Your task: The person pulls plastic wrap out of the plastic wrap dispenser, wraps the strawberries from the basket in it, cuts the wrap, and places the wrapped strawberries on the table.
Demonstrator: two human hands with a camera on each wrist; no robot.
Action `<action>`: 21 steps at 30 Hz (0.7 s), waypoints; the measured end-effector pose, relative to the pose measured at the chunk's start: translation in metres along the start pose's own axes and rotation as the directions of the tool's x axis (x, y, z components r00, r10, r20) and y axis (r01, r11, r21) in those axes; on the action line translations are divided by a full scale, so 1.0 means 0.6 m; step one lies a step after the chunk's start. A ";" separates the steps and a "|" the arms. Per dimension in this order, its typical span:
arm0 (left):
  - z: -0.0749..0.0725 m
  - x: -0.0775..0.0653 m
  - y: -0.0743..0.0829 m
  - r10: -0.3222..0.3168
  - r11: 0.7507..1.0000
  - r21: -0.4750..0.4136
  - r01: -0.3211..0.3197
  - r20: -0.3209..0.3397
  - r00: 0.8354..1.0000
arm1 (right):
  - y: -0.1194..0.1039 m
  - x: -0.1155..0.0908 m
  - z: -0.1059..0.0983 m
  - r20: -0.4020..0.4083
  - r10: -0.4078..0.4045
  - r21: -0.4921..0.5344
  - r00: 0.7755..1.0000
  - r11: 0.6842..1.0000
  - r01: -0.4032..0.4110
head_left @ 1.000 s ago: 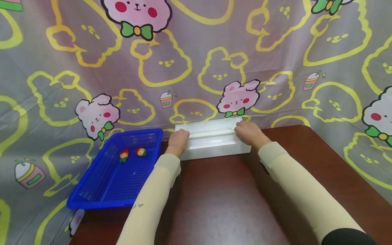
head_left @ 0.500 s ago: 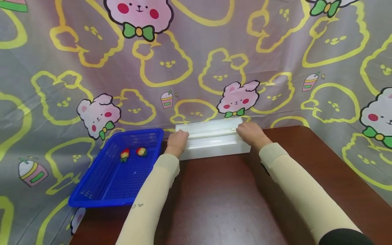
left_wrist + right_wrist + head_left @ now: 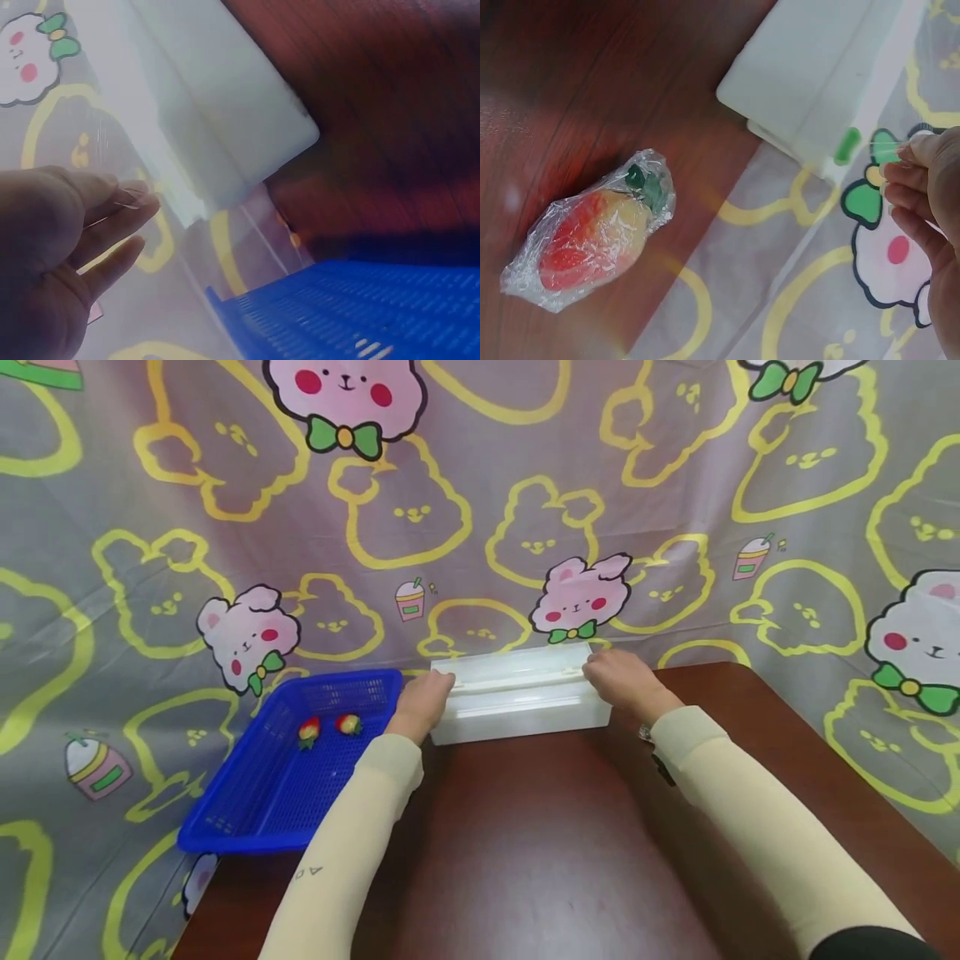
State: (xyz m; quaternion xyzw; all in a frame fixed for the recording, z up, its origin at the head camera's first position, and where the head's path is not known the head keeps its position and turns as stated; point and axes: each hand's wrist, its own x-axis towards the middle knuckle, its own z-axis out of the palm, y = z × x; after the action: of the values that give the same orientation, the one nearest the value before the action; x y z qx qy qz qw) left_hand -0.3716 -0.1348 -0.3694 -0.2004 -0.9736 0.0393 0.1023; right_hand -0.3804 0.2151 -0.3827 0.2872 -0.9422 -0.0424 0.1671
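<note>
A long white cling film dispenser box point(image 3: 525, 725) stands at the back of the table in the head view. My left hand point(image 3: 422, 700) is at its left end, and thumb and fingertips pinch clear film point(image 3: 132, 198) in the left wrist view. At the right end my right hand point(image 3: 624, 681) pinches the film's other side. The film is so clear that its extent is hard to see. Beside the box, in the right wrist view, lies a red-and-yellow fruit point(image 3: 600, 240) with green leaves, wrapped in crinkled clear film.
Left of the box sits a blue perforated basket point(image 3: 195, 827). Two small red-and-yellow fruits point(image 3: 309, 732) with green leaves lie in it. A patterned curtain point(image 3: 480, 510) hangs right behind the brown table point(image 3: 540, 860).
Both hands have moved slightly apart, the left one leftward and the right one rightward. The view has shifted a little. The basket and its fruits stay put.
</note>
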 end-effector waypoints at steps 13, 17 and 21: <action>-0.052 -0.067 -0.002 0.153 0.988 0.041 -0.147 -0.185 0.971 | -0.019 -0.050 -0.054 -0.067 -0.005 0.048 0.998 0.999 0.009; -0.074 -0.090 0.002 0.179 0.984 0.062 -0.169 -0.229 0.957 | -0.023 -0.065 -0.073 -0.106 -0.028 0.053 0.994 0.998 0.034; -0.095 -0.111 0.007 0.204 0.979 0.061 -0.194 -0.263 0.943 | -0.027 -0.080 -0.092 -0.161 -0.067 0.046 0.985 0.996 0.075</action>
State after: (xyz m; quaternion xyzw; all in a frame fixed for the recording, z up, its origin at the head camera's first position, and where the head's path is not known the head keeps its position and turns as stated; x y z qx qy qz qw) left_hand -0.2976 -0.1554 -0.3264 -0.2993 -0.9247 0.0387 0.2319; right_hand -0.3157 0.2292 -0.3474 0.3271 -0.9159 -0.0007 0.2326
